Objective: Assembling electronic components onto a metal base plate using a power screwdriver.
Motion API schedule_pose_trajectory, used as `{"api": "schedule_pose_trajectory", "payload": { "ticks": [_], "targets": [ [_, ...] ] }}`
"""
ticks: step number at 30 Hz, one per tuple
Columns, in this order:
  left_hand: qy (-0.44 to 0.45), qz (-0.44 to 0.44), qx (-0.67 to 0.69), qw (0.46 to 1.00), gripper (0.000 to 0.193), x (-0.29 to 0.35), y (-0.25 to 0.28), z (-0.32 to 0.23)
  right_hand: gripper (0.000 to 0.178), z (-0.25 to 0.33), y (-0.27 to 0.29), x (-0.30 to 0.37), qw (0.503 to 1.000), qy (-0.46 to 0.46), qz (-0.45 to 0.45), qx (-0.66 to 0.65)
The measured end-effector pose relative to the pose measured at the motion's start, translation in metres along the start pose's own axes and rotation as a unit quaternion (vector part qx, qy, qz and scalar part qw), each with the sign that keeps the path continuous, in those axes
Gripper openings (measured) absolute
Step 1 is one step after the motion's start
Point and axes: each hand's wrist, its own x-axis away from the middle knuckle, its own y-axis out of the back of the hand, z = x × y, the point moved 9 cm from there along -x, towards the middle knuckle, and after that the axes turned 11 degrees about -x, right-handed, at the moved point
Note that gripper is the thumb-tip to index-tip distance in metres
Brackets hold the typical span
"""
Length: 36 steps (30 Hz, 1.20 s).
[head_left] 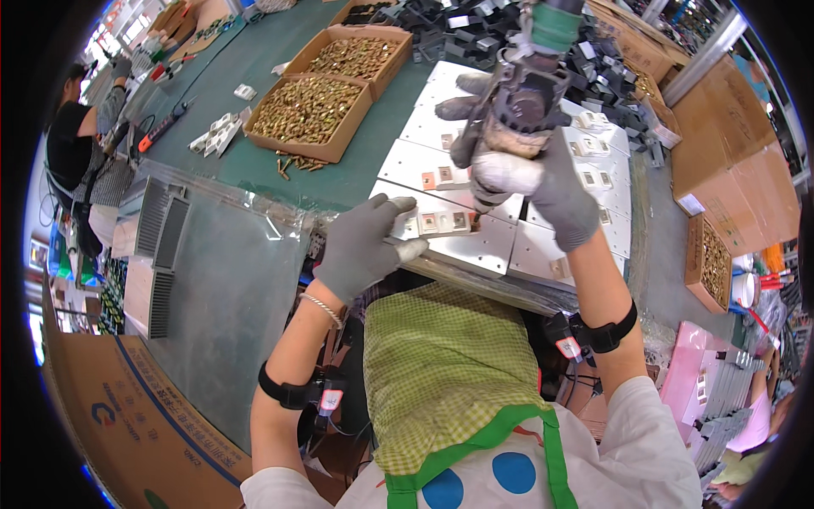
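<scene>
My right hand (555, 182), in a grey glove, is wrapped round an upright power screwdriver (530, 97) with green wrapping at its top. Its tip comes down at the right end of a small silver bracket strip (445, 222) with square recesses. At the strip's left end, my gloved left hand (360, 246) grips it between thumb and fingers. The strip lies on a flat silver metal plate (466, 254) near the bench's front edge. Another similar strip (445, 178) sits just beyond, partly behind the screwdriver.
Cardboard trays of brass-coloured screws (309, 110) stand at the far left, with loose screws (298, 161) beside them. Dark plastic parts (458, 30) are heaped at the back. A large carton (733, 153) stands right. Another person (85, 144) works at far left.
</scene>
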Motion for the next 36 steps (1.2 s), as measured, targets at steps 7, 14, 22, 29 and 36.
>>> {"api": "schedule_pose_trajectory", "payload": {
  "ticks": [7,14,22,29,36],
  "targets": [
    [-0.011,0.008,-0.012,1.000,0.039,-0.004,-0.005,-0.006,0.032,0.001,0.005,-0.008,1.000,0.011,-0.004,0.015],
    [-0.024,-0.011,-0.015,1.000,0.038,-0.006,-0.006,-0.009,0.039,0.009,-0.008,0.004,0.981,0.124,-0.029,0.145],
    [-0.035,-0.029,-0.006,0.999,0.037,-0.006,-0.005,-0.010,0.034,0.009,0.001,0.015,0.964,0.163,-0.067,0.199],
    [-0.023,-0.012,-0.009,1.000,0.041,-0.007,-0.006,-0.008,0.034,0.010,0.004,0.007,0.985,0.109,-0.078,0.105],
    [-0.027,-0.015,0.082,0.996,0.054,-0.040,0.019,-0.054,0.035,0.007,0.014,0.011,0.970,-0.026,-0.132,0.205]
  ]
}}
